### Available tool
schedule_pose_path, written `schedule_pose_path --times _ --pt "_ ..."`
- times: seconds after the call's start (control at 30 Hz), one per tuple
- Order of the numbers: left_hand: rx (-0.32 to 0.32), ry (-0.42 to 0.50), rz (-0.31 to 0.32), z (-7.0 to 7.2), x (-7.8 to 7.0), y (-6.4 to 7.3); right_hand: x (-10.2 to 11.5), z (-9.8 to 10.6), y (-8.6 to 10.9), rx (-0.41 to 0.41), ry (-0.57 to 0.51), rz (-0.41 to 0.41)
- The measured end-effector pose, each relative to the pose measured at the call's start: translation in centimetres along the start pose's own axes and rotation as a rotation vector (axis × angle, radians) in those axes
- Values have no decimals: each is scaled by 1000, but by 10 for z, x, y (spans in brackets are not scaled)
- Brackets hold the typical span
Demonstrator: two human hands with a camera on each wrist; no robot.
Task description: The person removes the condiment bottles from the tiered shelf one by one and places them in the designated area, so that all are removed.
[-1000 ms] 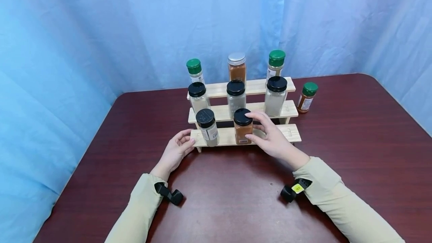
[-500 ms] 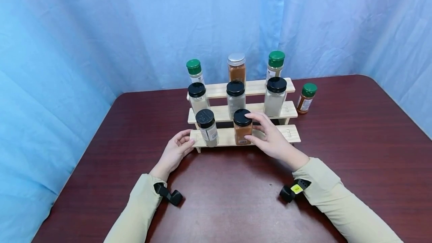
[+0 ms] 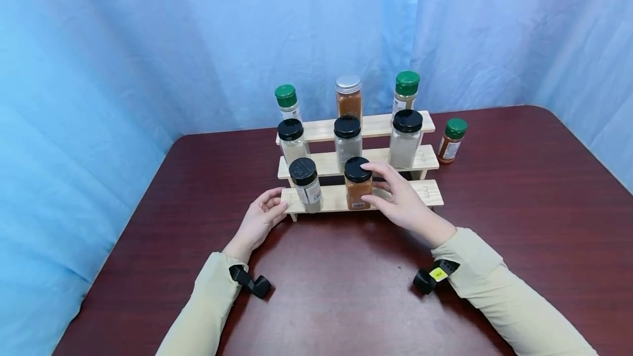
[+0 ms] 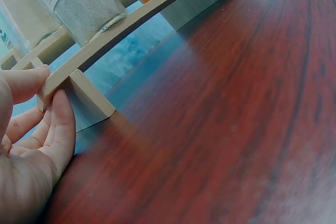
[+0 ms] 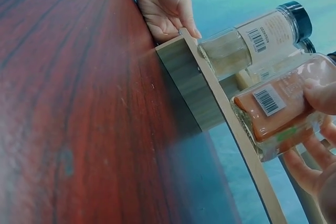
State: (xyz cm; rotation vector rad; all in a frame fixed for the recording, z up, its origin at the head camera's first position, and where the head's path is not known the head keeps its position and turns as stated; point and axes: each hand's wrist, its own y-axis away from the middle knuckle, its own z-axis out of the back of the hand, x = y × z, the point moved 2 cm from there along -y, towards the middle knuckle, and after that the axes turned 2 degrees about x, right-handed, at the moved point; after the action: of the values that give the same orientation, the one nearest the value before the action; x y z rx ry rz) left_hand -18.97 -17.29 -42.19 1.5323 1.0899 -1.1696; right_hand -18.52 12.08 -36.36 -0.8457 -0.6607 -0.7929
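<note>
A three-step wooden spice rack (image 3: pixel 428 193) stands on the dark red table. On its bottom step, a square spice jar (image 3: pixel 358 193) of orange-brown powder with a black lid stands in the middle; my right hand (image 3: pixel 403 202) grips it from the right, thumb in front and a finger at the lid. At the left end of that step, my left hand (image 3: pixel 259 217) pinches the board, thumb on top and fingers beneath, as the left wrist view shows. Between the hands is a round shaker jar (image 3: pixel 310 194) of pale powder with a black lid.
Three black-lidded jars, one a pale jar (image 3: pixel 403 147), fill the middle step. Up top are two green-capped bottles and a silver-lidded jar (image 3: pixel 349 104). A green-capped bottle (image 3: pixel 449 144) stands on the table right of the rack. Blue curtains (image 3: pixel 247 43) hang behind.
The whole view has shifted slightly. Both hands keep their holds, on the rack's left end and on the orange-brown jar, and the jars stand where they were.
</note>
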Motion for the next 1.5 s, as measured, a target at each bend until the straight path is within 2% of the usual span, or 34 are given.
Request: schedule_pose_path --times 0.27,0.47,0.63,0.73,0.87,1.03,1.13,1.23,1.37,1.5 --pt "-3 4 -4 -2 0 0 1 2 0 8 9 7" --pt "-3 -6 -2 -2 0 0 6 7 3 62 7 7" --pt "-4 -11 -2 0 -1 -1 10 15 7 96 44 89" --pt "-12 -11 5 0 -1 0 12 20 12 89 69 139" --pt "-15 -9 6 0 0 1 13 27 22 74 60 153" --pt "-5 -1 1 0 0 -1 10 37 42 4 28 183" --pt "-2 4 -4 0 -1 -1 7 44 52 -40 24 163" --pt "-4 9 -3 0 -2 -1 5 52 59 -63 31 106" --pt "-10 9 -1 0 -2 -1 3 63 67 -81 72 39" --pt "-13 2 -1 -1 -1 -1 0 72 76 -108 116 16"
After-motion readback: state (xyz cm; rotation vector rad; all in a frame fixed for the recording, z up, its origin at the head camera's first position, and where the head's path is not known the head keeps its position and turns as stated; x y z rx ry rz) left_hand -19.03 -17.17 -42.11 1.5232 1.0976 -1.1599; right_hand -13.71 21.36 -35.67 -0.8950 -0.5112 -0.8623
